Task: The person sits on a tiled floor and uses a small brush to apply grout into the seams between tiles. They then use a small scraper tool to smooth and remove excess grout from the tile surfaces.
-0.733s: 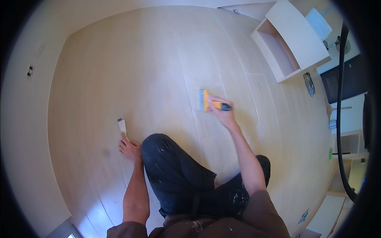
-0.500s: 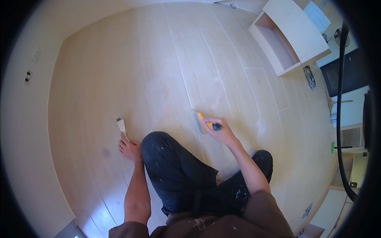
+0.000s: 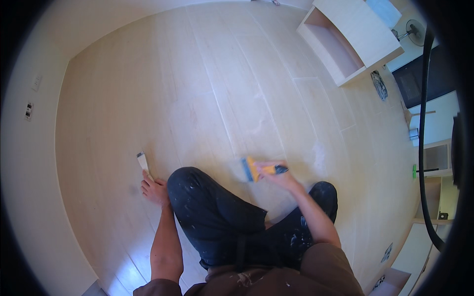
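My right hand (image 3: 279,174) grips a wide scraper (image 3: 253,170) by its yellow handle, which ends in black. Its broad grey blade points left, at the pale plank floor (image 3: 197,118) in front of my knees; blur hides whether the edge touches. My left hand (image 3: 155,191) rests low beside my left knee, fingers closed around a narrow, flat, off-white tool with a dark tip (image 3: 143,162). That tool points forward and slightly left; its exact kind is unclear. Whitish smears show on the planks near the scraper.
My folded legs in dark, paint-spotted trousers (image 3: 217,212) take up the near middle. A pale wooden cabinet (image 3: 355,39) with an open compartment stands at the far right. The left wall (image 3: 44,148) has an outlet. A black cable (image 3: 423,133) hangs down the right side.
The scraper has turned and moved a little nearer to me, its blade now facing left. The view has shifted slightly; my left hand keeps its hold on the off-white tool.
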`<state>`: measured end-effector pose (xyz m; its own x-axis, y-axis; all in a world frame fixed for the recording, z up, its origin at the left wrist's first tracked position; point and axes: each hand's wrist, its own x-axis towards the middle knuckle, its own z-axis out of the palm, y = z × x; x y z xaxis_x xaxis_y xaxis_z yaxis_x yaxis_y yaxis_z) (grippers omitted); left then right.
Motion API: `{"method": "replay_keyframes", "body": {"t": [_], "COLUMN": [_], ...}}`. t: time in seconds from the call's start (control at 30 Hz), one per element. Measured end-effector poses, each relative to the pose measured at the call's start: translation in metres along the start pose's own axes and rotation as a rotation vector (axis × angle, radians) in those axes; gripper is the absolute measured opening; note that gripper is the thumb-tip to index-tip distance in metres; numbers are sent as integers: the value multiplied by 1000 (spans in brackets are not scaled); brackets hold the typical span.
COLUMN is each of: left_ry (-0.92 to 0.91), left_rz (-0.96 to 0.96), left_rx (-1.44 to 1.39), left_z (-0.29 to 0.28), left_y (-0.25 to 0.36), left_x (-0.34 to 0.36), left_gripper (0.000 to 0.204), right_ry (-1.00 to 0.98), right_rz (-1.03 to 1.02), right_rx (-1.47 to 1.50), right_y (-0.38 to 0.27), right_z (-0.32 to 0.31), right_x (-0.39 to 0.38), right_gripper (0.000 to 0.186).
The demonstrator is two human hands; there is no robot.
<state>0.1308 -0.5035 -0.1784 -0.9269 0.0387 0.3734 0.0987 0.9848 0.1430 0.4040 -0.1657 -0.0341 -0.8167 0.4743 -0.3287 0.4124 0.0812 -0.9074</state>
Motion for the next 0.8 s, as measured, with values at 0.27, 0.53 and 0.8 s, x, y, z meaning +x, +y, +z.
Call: {"method": "replay_keyframes", "body": {"t": [0.27, 0.53, 0.8], "left_ry": [-19, -43, -47], "left_rz": [-27, -46, -30], "left_rx": [12, -23, -27], "left_z": [2, 10, 7], "left_y": [-1, -5, -4], "left_x": [-1, 0, 0], "left_gripper": [67, 68, 67], "right_ry": [236, 120, 669], "right_rz": [-95, -94, 42], "right_rx": [-134, 135, 55], "right_y": [-30, 15, 41], "right_z": [-73, 47, -119], "right_x": [20, 104, 45], "right_gripper": [25, 28, 32]}}
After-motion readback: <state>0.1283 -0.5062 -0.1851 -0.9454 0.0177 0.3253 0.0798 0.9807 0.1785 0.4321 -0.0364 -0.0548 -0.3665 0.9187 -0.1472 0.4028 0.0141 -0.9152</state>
